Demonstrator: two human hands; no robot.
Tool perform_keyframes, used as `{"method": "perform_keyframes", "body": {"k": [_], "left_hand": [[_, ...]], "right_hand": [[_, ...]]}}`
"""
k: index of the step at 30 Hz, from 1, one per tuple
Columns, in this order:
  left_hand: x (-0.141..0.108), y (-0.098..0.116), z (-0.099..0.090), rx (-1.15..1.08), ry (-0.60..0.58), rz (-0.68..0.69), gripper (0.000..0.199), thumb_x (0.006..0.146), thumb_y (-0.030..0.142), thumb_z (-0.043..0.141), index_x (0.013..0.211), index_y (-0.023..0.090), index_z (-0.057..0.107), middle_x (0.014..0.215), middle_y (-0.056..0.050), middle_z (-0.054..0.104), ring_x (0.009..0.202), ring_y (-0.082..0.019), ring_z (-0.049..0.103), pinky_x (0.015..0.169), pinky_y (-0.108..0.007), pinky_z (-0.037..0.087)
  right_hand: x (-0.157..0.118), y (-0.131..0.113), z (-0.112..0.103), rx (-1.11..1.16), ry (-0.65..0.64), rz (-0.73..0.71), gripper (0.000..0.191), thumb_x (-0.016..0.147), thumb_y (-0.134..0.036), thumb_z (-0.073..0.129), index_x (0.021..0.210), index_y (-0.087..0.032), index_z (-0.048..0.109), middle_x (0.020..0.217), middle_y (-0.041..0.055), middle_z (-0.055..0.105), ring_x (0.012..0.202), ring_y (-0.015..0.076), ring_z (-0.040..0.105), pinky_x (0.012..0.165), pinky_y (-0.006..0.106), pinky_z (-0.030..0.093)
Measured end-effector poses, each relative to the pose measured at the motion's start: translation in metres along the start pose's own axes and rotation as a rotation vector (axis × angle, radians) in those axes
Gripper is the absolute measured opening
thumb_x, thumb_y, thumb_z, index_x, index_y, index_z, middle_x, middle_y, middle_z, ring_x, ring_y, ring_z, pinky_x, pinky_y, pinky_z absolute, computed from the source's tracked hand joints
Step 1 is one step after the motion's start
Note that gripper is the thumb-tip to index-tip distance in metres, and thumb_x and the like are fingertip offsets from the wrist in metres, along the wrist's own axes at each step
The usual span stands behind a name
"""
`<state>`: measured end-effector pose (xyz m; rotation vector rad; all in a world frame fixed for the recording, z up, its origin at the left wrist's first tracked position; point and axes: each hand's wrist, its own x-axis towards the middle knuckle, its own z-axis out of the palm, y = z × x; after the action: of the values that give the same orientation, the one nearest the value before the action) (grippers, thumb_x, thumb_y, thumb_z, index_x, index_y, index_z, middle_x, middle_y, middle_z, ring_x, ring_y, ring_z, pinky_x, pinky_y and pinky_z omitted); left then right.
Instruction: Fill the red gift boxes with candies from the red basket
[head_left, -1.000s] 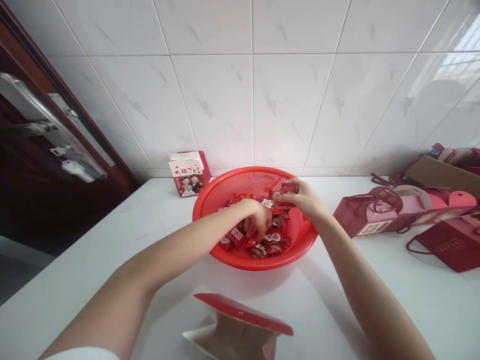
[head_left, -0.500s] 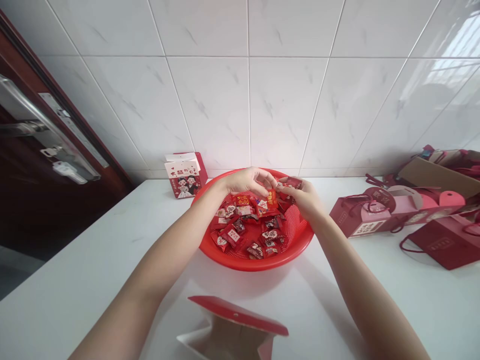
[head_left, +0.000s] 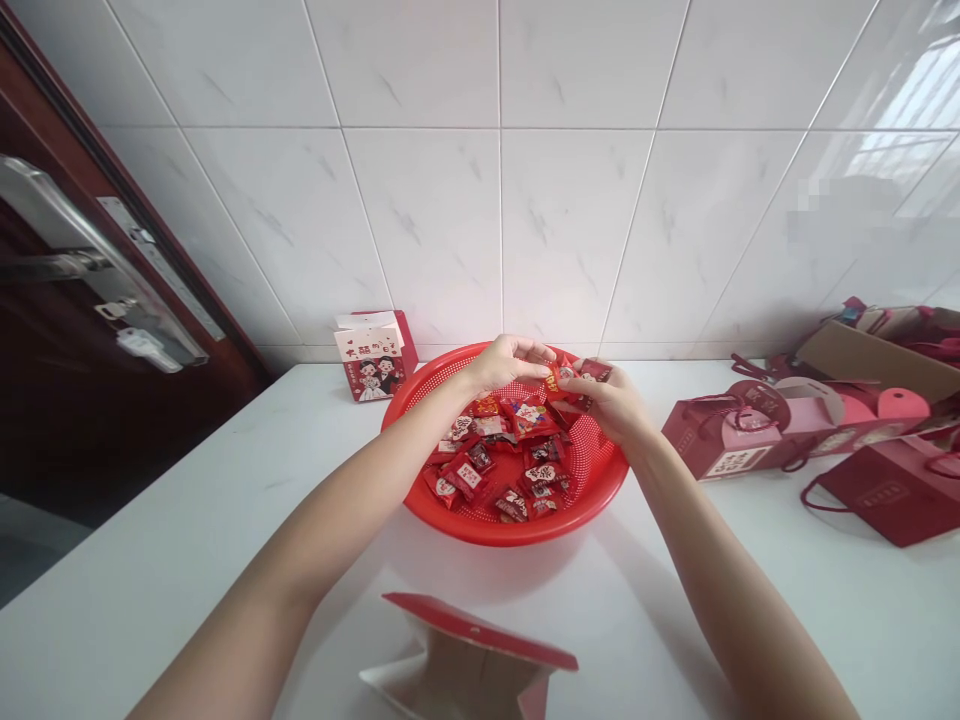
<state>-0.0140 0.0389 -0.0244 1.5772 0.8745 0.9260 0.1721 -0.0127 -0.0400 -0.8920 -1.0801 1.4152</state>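
Note:
Both hands are over the back right of a red plastic basket (head_left: 517, 535) holding several wrapped candies (head_left: 466, 472). My left hand (head_left: 510, 362) pinches a red candy packet with gold print (head_left: 553, 382) at its fingertips, against the fingers of the other hand. My right hand (head_left: 613, 402) is closed around red wrapped candies, a dark red one (head_left: 596, 370) showing between its thumb and fingers; how many it holds is partly hidden. Near me stands an opened paper gift box (head_left: 480, 632) with a red flap, its lower part cut off by the frame.
A printed gift box (head_left: 373, 362) stands against the tiled wall, left of the basket. On the right are several pink and dark red handled boxes (head_left: 724, 432) and a cardboard carton (head_left: 877, 352). A door with keys (head_left: 146, 348) borders the white table (head_left: 225, 480) at left.
The gold-printed packet has come up from the pile to between my hands. My left hand has shifted slightly right, toward my right hand. The view has tilted slightly.

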Motion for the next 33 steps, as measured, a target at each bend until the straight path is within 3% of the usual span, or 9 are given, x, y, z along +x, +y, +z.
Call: {"method": "perform_keyframes", "body": {"k": [9,15,25,33], "left_hand": [[-0.0023,0.0018,0.0043,-0.024,0.003,-0.054,0.024,0.070,0.007,0.083,0.091,0.012,0.074,0.082,-0.003,0.072,0.075,-0.014,0.068,0.082,-0.035,0.056],[-0.0044,0.0051,0.0040,0.033,-0.031,-0.122,0.024,0.073,0.014,0.082,0.097,0.012,0.077,0.099,-0.009,0.077,0.080,-0.017,0.070,0.082,-0.036,0.056],[-0.0033,0.0036,0.0030,0.090,-0.090,0.013,0.021,0.070,0.012,0.082,0.090,0.014,0.080,0.092,-0.006,0.079,0.087,-0.018,0.071,0.086,-0.034,0.056],[-0.0042,0.0055,0.0036,0.079,-0.109,0.048,0.021,0.071,0.009,0.080,0.092,0.014,0.080,0.094,-0.006,0.080,0.090,-0.018,0.071,0.093,-0.036,0.055]], "right_hand": [[0.0019,0.0052,-0.0010,0.024,-0.023,-0.012,0.059,0.036,-0.027,0.101,0.072,-0.020,0.054,0.068,-0.0026,0.066,0.075,0.0213,0.071,0.068,0.037,0.065],[0.0001,0.0045,-0.0003,-0.015,-0.051,-0.027,0.057,0.038,-0.033,0.101,0.079,-0.019,0.063,0.067,-0.0036,0.066,0.067,0.0180,0.068,0.068,0.037,0.064],[-0.0026,0.0042,0.0013,-0.065,-0.073,0.016,0.048,0.045,-0.019,0.090,0.087,-0.019,0.066,0.074,-0.0023,0.070,0.069,0.0195,0.069,0.075,0.041,0.062],[-0.0039,0.0039,0.0018,-0.063,-0.110,-0.007,0.045,0.049,-0.020,0.089,0.089,-0.019,0.067,0.075,-0.0008,0.072,0.071,0.0194,0.070,0.076,0.039,0.062]]}}
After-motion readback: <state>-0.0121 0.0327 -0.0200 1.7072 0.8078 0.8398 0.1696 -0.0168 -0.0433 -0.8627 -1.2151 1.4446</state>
